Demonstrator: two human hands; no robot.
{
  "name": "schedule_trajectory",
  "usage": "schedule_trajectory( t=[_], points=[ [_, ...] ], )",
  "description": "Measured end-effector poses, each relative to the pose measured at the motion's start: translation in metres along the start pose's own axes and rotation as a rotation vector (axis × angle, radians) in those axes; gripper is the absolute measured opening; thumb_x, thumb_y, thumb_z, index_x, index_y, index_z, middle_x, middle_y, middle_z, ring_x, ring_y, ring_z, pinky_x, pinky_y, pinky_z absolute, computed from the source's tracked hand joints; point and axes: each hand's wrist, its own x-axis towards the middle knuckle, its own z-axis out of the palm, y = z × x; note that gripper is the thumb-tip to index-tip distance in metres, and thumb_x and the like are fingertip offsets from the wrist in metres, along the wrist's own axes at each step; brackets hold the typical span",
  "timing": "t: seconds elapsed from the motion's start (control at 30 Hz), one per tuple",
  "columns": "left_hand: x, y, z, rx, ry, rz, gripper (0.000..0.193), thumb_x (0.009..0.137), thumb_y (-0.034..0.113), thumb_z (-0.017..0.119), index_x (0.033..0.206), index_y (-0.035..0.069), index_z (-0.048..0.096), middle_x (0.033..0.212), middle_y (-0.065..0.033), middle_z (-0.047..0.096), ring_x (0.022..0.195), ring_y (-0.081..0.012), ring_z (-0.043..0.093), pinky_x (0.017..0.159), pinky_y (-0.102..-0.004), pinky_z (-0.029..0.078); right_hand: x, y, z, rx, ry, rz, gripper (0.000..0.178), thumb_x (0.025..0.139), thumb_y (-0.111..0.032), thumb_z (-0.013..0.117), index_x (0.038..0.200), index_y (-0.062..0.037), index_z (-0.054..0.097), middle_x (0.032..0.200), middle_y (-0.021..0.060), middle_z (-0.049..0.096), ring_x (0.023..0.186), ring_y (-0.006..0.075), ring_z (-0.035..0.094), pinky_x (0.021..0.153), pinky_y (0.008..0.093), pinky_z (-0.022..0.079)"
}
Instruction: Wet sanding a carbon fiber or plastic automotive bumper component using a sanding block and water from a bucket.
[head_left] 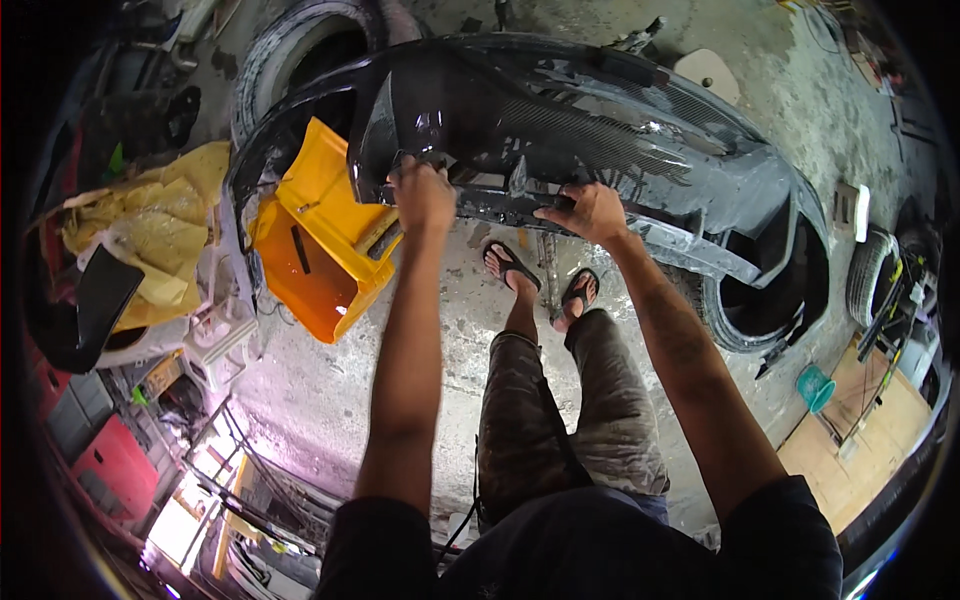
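Note:
A large black car bumper [470, 110] spans the far part of the view, its surface glossy on the left and scuffed grey toward the right. My left hand [425, 198] grips its near edge left of the middle, with the fingers bent over the rim. Farther right, my right hand [600, 213] holds the same lower edge, thumb and fingers curled round it. The fingertips of both hands are partly hidden. Close to my left hand, a yellow-orange body panel [340, 185] lies tilted inside the bumper's left end.
One tyre [250, 95] lies behind the bumper's left end, another [712, 305] under its right. A white plastic stool [222, 335] and brown masking paper [150, 235] are at left. A green bucket [815, 388] and wooden board [870, 420] are at right.

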Motion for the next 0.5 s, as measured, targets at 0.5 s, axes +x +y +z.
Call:
schedule_trajectory(
  t=[0.5],
  points=[
    [-0.01, 0.033, 0.017, 0.013, -0.159, 0.046, 0.023, 0.09, 0.019, 0.063, 0.1, -0.002, 0.068, 0.107, -0.0199, 0.059, 0.104, -0.0426, 0.056, 0.093, -0.0523, 0.048, 0.001, 0.015, -0.006, 0.0, -0.132, 0.04, 0.053, 0.083, -0.063, 0.068, 0.099, -0.0132, 0.076, 0.089, 0.0111, 0.074, 0.08, 0.0318, 0.072, 0.071, 0.0423, 0.058]
  ],
)
